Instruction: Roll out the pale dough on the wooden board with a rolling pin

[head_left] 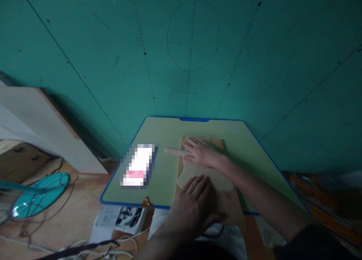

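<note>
1. Two bare hands are in my view, both palm down. My right hand [202, 152] lies flat, with the fingers a little spread. My left hand [195, 197] has its fingers close together and slightly bent, with the thumb apart.
2. One pale flat piece [220, 180] with a wavy edge lies on the wooden board [230, 209], between the middle and the near edge of the tabletop [254, 158]. My left fingers rest at its left near side; my right hand is over its far part.
3. One pale rod [175, 152] comes out from under my right hand, past the board's left edge. I cannot tell if it is joined to the flat piece.
4. One bright rectangle [139, 165], blurred into squares, lies near the tabletop's left edge.
5. The board's near end goes beyond the tabletop's blue near edge.
6. Behind the far edge stands a green wall [113, 45]; at left below is a turquoise round base [53, 192].
</note>
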Tool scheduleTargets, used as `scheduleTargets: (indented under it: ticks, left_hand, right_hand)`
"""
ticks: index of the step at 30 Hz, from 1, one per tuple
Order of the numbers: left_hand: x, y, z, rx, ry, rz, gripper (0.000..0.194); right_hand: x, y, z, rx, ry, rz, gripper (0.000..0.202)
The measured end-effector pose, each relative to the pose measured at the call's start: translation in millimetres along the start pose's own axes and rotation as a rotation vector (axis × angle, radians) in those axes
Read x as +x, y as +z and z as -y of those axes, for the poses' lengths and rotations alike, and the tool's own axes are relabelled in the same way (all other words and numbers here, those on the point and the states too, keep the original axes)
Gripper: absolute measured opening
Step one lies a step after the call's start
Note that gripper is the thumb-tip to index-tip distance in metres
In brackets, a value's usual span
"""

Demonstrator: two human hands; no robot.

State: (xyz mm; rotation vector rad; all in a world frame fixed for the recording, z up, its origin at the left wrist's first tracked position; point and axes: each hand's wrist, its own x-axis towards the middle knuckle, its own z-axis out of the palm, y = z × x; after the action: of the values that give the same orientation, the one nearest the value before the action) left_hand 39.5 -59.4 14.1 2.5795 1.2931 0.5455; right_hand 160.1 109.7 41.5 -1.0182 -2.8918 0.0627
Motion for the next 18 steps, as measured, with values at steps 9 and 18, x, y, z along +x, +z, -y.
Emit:
scheduleTargets:
  ticks: [9, 18]
  left_hand:
    - [-3, 8.6, 35, 0.298, -0.271, -0.127, 0.069]
    - [-9, 18.2, 38, 0.272, -0.390, -0.216, 0.065]
  right_hand:
    - [-40, 7, -36, 0.060, 0.165, -0.001, 0.050]
    - [-106, 9, -20, -0.042, 0.225, -0.109, 0.049]
